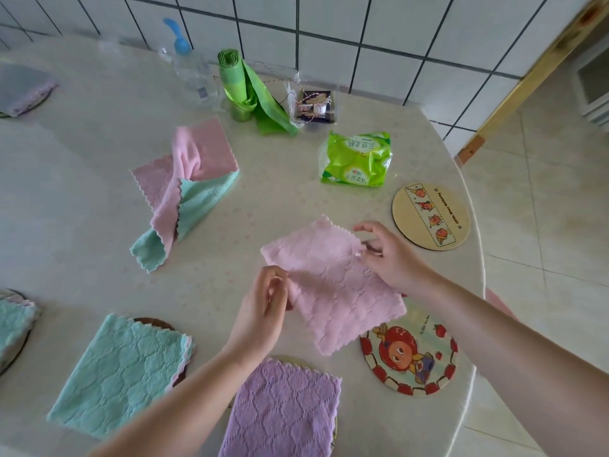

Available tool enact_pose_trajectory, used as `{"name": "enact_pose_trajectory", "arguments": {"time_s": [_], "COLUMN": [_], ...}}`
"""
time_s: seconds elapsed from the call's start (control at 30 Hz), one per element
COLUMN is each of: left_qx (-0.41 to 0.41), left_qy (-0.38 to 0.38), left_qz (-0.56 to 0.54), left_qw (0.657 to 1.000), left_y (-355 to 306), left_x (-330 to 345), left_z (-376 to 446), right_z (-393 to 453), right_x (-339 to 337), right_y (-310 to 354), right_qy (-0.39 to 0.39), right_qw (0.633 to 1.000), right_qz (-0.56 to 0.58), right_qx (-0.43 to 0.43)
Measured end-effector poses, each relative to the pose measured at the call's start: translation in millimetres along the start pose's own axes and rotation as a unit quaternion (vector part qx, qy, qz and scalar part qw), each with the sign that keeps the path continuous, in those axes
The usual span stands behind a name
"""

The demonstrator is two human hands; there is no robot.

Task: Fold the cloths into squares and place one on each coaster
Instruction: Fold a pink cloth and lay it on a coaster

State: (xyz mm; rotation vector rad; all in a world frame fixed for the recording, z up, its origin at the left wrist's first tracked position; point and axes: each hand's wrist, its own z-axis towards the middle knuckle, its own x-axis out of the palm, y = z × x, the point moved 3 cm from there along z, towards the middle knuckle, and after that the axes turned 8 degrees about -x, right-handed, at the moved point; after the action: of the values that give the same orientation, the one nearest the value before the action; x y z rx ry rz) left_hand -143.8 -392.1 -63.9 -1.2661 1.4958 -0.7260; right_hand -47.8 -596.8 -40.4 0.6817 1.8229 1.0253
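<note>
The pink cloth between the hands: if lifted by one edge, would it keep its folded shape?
Probably not. The pink cloth looks soft and plush, and the unfolded cloths nearby drape and crumple, so it likely flops open. It seems light; the left hand pinches its edge with fingertips.

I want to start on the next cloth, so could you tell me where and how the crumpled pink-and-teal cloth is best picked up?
Probably by the raised pink fold near the middle of the pink-and-teal cloth, pinched from above. That ridge stands clear of the table, while the rest lies flat and gives fingers little to get under. Its zigzag corner nearest the person is a second choice, reached from the near side.
</note>
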Motion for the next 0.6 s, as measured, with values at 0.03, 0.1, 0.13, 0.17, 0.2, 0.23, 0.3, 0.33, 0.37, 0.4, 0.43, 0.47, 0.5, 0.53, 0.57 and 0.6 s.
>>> {"name": "enact_pose_trajectory", "arguments": {"time_s": [0.03, 0.1, 0.13, 0.17, 0.2, 0.23, 0.3, 0.33, 0.37, 0.4, 0.43, 0.47, 0.5, 0.53, 0.57, 0.6], "left_qx": [-0.032, -0.065, -0.059, -0.041, -0.023, -0.008, -0.003, -0.014, -0.034, -0.057, -0.075, -0.090, -0.098, -0.100, -0.098, -0.094], "left_qy": [0.015, 0.044, 0.048, 0.043, 0.038, 0.032, 0.036, 0.045, 0.056, 0.066, 0.073, 0.080, 0.083, 0.085, 0.085, 0.083], "left_qz": [-0.052, -0.072, -0.052, -0.024, 0.008, 0.037, 0.065, 0.071, 0.073, 0.076, 0.080, 0.086, 0.092, 0.095, 0.086, 0.065], "left_qw": [0.998, 0.994, 0.996, 0.998, 0.999, 0.999, 0.997, 0.996, 0.995, 0.993, 0.991, 0.989, 0.987, 0.987, 0.988, 0.990], "left_y": [-2.3, -2.8, -2.2, -2.7, -4.2, -7.2, -11.5, -12.4, -10.9, -8.2, -4.9, -0.6, 2.7, 5.6, 7.8, 10.2], "left_x": [3.1, 8.1, 8.8, 8.0, 6.6, 5.2, 3.2, 3.3, 3.8, 4.8, 6.1, 7.1, 7.8, 8.0, 7.9, 7.6], "left_z": [1.3, 6.7, 9.8, 13.1, 17.0, 21.1, 32.1, 38.6, 45.2, 51.3, 55.2, 57.2, 57.7, 56.6, 54.6, 52.3], "right_z": [-4.6, -11.3, -13.8, -15.9, -17.9, -19.8, -19.7, -18.2, -16.9, -15.2, -15.1, -15.8, -16.4, -18.0, -19.9, -22.2], "right_x": [2.3, 6.5, 8.1, 9.6, 10.4, 10.6, 11.5, 13.1, 16.4, 21.4, 26.9, 32.1, 35.9, 38.5, 40.0, 39.7], "right_y": [0.9, -0.5, -2.0, -2.0, -1.5, 0.9, 0.8, -3.3, -6.9, -12.6, -16.6, -20.5, -24.2, -28.0, -32.0, -35.4], "right_qy": [0.012, 0.031, 0.032, 0.026, 0.010, -0.013, -0.057, -0.067, -0.066, -0.061, -0.052, -0.044, -0.045, -0.049, -0.056, -0.064], "right_qw": [1.000, 0.999, 0.998, 0.998, 0.997, 0.995, 0.991, 0.991, 0.992, 0.993, 0.994, 0.993, 0.992, 0.990, 0.989, 0.988], "right_qz": [0.014, 0.027, 0.039, 0.057, 0.080, 0.102, 0.120, 0.112, 0.107, 0.099, 0.091, 0.087, 0.089, 0.095, 0.100, 0.097], "right_qx": [0.006, 0.018, 0.021, 0.024, 0.022, 0.015, -0.003, -0.002, 0.007, 0.025, 0.045, 0.062, 0.075, 0.088, 0.096, 0.099]}}
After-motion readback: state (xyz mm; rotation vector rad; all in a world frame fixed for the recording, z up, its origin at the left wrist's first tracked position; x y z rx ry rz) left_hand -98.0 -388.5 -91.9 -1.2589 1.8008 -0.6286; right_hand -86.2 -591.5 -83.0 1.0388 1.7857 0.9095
